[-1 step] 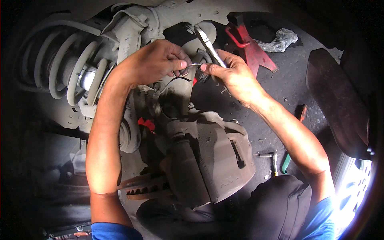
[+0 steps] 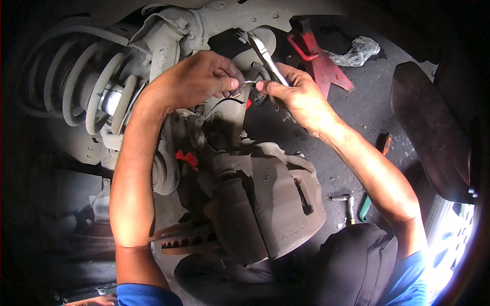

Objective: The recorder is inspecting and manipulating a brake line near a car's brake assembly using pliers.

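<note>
Fingers of my left hand (image 2: 204,79) pinch one end of a short, thin wire (image 2: 249,82) beside the pale suspension arm. My right hand (image 2: 301,99) is closed round a long silver plier-like tool (image 2: 261,51), its thumb pressed at the other end of the wire. A thin dark cable (image 2: 227,100) curves just below my left fingers. The coil spring with its strut (image 2: 92,89) is to the left of my left hand, and a grimy brake caliper (image 2: 265,204) sits below both hands, above the toothed disc edge (image 2: 184,242).
A red jack stand (image 2: 326,71) and crumpled plastic (image 2: 360,51) lie beyond my right hand. A dark curved panel (image 2: 429,127), an orange-handled tool (image 2: 386,143), a T-shaped tool (image 2: 350,206) and a green-handled tool (image 2: 365,206) are at right, near a bright wheel (image 2: 451,239). My dark-clothed knee (image 2: 352,260) is below.
</note>
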Tool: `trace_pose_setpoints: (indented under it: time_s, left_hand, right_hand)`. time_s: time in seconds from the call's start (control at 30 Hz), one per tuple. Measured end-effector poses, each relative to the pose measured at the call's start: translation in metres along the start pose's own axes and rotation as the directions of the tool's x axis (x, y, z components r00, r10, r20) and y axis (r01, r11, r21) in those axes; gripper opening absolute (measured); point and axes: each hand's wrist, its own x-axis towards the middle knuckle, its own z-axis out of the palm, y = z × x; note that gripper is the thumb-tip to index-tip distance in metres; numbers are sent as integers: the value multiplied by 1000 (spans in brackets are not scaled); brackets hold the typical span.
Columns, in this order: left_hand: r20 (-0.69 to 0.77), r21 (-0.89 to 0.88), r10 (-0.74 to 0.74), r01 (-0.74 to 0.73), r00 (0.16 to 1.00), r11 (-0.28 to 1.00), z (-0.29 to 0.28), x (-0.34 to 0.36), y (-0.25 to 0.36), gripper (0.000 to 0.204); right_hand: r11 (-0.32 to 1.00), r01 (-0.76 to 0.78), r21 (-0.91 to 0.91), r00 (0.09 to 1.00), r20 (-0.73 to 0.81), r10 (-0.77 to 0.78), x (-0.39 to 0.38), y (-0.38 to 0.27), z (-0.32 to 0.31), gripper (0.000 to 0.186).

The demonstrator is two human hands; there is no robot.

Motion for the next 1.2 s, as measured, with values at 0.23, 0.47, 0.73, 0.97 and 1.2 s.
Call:
trace_pose_setpoints:
  time_s: [0.23, 0.47, 0.73, 0.97, 1.2]
  left_hand:
    - [-6, 23, 31, -31, 1000, 999, -1, -1, 3, 34]
    - [-68, 34, 52, -50, 996, 998, 2, -3, 5, 31]
    - [-83, 56, 56, -51, 995, 997, 2, 2, 0, 29]
    - [-116, 96, 34, -23, 993, 995, 2, 2, 0, 26]
    - [-140, 150, 71, -50, 988, 987, 1, 1, 2, 26]
  right_hand:
    - [983, -107, 152, 994, 36, 103, 6, 6, 0, 19]
    - [987, -104, 123, 992, 84, 94, 5, 4, -2, 22]
    - [994, -25, 111, 1000, 10, 24, 5, -1, 10, 23]
    - [998, -60, 29, 998, 21, 59, 8, -5, 18, 28]
    - [991, -34, 126, 997, -61, 42, 13, 4, 24, 19]
